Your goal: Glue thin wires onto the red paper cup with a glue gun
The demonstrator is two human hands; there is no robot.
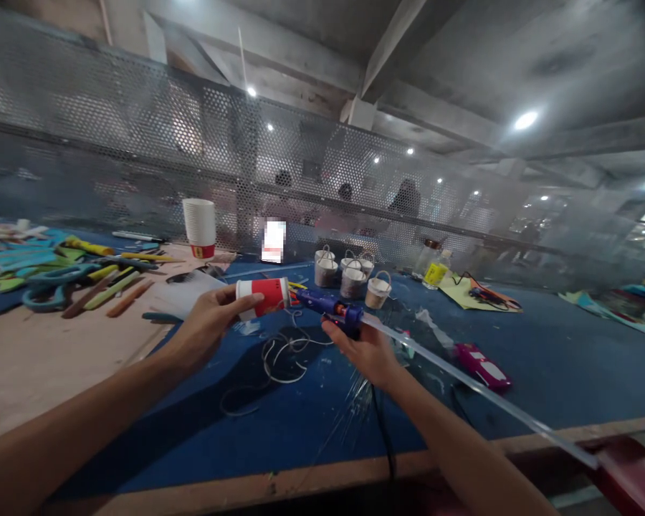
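My left hand [215, 319] grips a red and white paper cup [269, 295], tipped on its side with one end toward the right. In my right hand [368, 351] is a blue glue gun [327, 307], its nozzle close against that end of the cup; I cannot tell whether they touch. A long clear glue stick [462, 369] sticks out of the back of the gun toward the lower right. Under the cup, loose white cord [284, 358] lies in loops on the blue table surface [193, 437].
Several small handled baskets [352, 282] stand behind the glue gun. A stack of paper cups [199, 226] stands at back left, near scissors [48, 294] and markers. Bottles [436, 272] and a magenta device [482, 365] are to the right. A perforated metal screen [312, 172] runs along the back.
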